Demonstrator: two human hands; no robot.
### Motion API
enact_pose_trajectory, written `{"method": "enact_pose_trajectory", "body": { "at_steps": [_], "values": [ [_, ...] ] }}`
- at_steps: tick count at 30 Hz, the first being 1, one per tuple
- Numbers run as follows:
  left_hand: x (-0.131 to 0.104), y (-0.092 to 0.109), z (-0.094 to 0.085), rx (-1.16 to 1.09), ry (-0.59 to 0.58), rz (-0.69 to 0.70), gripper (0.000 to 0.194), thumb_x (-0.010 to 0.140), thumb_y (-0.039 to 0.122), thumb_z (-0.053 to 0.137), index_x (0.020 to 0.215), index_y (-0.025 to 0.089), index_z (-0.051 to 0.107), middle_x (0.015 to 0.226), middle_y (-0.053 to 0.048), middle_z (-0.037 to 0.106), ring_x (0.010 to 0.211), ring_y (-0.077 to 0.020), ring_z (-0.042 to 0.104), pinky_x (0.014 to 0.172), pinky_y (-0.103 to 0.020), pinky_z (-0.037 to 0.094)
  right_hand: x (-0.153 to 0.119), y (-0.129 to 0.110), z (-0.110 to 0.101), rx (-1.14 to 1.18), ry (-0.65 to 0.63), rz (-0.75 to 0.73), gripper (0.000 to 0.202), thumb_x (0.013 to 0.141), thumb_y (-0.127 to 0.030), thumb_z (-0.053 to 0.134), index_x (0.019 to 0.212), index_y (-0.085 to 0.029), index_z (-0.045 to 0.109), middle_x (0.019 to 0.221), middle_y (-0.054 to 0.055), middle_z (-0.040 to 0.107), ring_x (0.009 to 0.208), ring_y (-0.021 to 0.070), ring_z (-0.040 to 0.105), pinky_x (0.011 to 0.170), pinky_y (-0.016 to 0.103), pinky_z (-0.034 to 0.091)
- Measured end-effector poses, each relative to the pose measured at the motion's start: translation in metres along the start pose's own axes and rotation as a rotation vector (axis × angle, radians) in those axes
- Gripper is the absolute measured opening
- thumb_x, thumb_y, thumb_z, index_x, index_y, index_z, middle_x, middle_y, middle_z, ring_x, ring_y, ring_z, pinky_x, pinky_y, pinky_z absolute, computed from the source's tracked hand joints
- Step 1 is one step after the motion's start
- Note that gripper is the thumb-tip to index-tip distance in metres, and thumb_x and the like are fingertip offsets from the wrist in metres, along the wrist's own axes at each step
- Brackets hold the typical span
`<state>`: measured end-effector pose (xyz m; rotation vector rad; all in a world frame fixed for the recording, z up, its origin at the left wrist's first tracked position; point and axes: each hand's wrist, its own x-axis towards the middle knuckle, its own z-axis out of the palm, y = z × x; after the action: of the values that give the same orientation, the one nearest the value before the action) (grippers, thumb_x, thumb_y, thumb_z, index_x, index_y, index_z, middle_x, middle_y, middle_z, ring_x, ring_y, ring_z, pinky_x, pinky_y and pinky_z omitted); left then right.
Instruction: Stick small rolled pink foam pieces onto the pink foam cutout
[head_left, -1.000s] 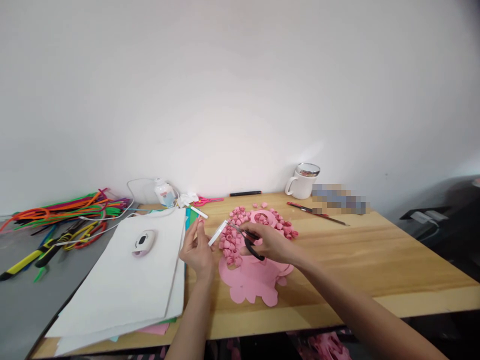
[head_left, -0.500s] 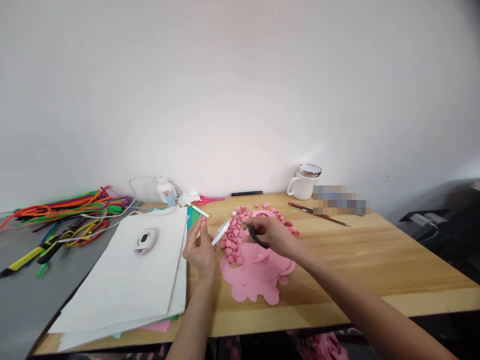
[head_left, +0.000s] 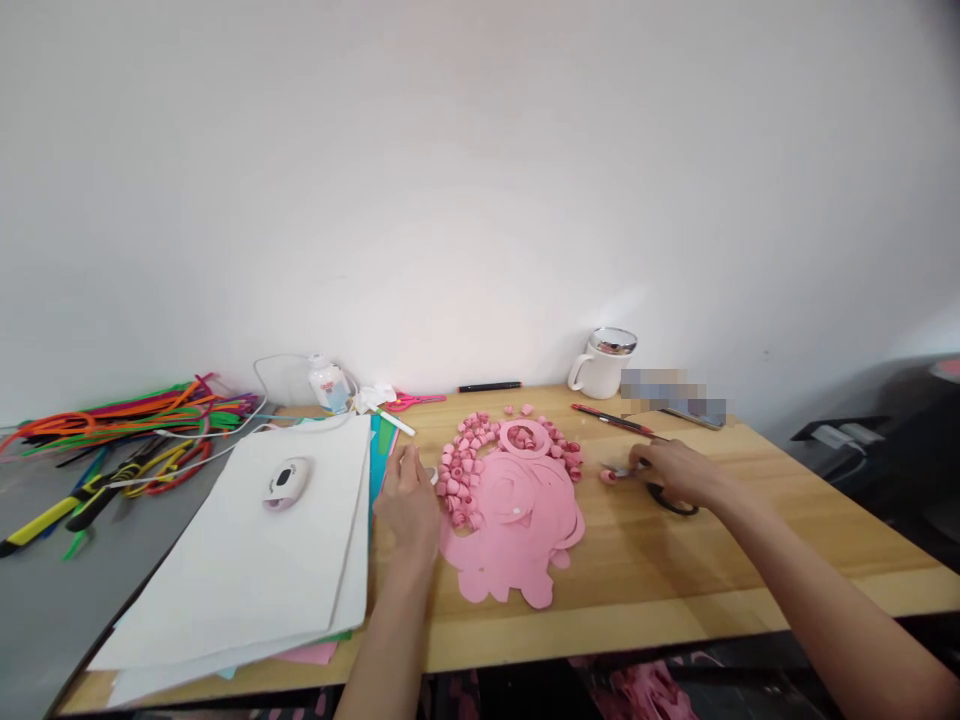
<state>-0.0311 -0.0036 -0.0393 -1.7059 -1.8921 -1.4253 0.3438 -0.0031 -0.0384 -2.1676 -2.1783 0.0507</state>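
Observation:
On the left of the pink paper, my left hand [head_left: 409,495] is closed around a white tape roll [head_left: 433,476]; most of the roll is hidden behind the fingers. My right hand [head_left: 671,472] is over the wood on the right, with its fingers on black-handled scissors [head_left: 679,506] low at the tabletop. Beside the blade tips lies a single pink paper roll [head_left: 607,477]. Between my hands are stacked pink paper cutouts [head_left: 502,560], with many small rolled paper curls [head_left: 459,470] piled along their upper edge. A pink paper ring [head_left: 504,437] rests among the curls.
White paper sheets [head_left: 247,560] lie at left, carrying a small white device [head_left: 286,484]. Beyond are pipe cleaners [head_left: 135,415], a white bottle [head_left: 328,384] and pink scissors [head_left: 412,401]. A white mug [head_left: 604,364], a black marker [head_left: 489,387] and a pencil [head_left: 611,420] are at the back.
My right hand has moved right with the scissors, from above the pink paper to the bare wood. The left hand has turned, so the tape roll is now mostly hidden.

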Motion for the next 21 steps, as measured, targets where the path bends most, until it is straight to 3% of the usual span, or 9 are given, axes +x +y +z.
{"method": "enact_pose_trajectory", "body": {
  "at_steps": [4, 9, 16, 18, 21],
  "values": [
    [0.006, 0.005, -0.007, 0.123, -0.103, -0.118, 0.022, 0.085, 0.015, 0.046, 0.083, 0.017, 0.067, 0.097, -0.009, 0.067, 0.069, -0.0192, 0.061, 0.057, -0.03, 0.039, 0.009, -0.002, -0.004, 0.039, -0.093, -0.021, 0.024, 0.064, -0.015, 0.061, 0.087, -0.021, 0.067, 0.086, 0.008, 0.068, 0.083, 0.0238, 0.062, 0.065, 0.027, 0.038],
    [0.009, 0.009, -0.01, 0.087, -0.146, -0.162, 0.023, 0.085, 0.016, 0.045, 0.088, 0.017, 0.068, 0.101, -0.009, 0.068, 0.08, -0.0213, 0.063, 0.064, -0.031, 0.043, 0.011, -0.023, -0.013, 0.145, -0.087, -0.034, 0.016, 0.07, -0.023, 0.057, 0.08, -0.019, 0.069, 0.084, 0.008, 0.07, 0.08, 0.022, 0.063, 0.062, 0.024, 0.038],
    [0.005, 0.009, -0.002, -0.324, -0.081, -0.132, 0.02, 0.081, 0.024, 0.053, 0.087, 0.018, 0.07, 0.094, -0.009, 0.07, 0.09, -0.0222, 0.062, 0.084, -0.036, 0.045, 0.007, -0.036, -0.008, 0.179, -0.032, -0.008, 0.012, 0.07, -0.019, 0.056, 0.074, -0.017, 0.067, 0.075, 0.008, 0.07, 0.072, 0.0209, 0.063, 0.059, 0.024, 0.037],
    [0.005, 0.014, -0.003, -0.486, -0.108, -0.205, 0.017, 0.077, 0.027, 0.058, 0.084, 0.019, 0.071, 0.091, -0.007, 0.071, 0.088, -0.0213, 0.063, 0.085, -0.036, 0.045, 0.008, -0.037, -0.005, 0.19, -0.026, -0.003, 0.011, 0.072, -0.02, 0.056, 0.07, -0.017, 0.066, 0.073, 0.008, 0.07, 0.071, 0.0208, 0.063, 0.059, 0.024, 0.036],
    [0.008, 0.025, -0.008, -0.753, -0.237, -0.479, 0.018, 0.07, 0.03, 0.066, 0.082, 0.017, 0.072, 0.087, -0.007, 0.072, 0.082, -0.0203, 0.064, 0.079, -0.033, 0.048, 0.01, -0.037, -0.001, 0.189, -0.001, 0.038, 0.013, 0.074, -0.02, 0.054, 0.067, -0.018, 0.063, 0.074, 0.008, 0.069, 0.071, 0.021, 0.062, 0.058, 0.025, 0.035]
  ]
}}
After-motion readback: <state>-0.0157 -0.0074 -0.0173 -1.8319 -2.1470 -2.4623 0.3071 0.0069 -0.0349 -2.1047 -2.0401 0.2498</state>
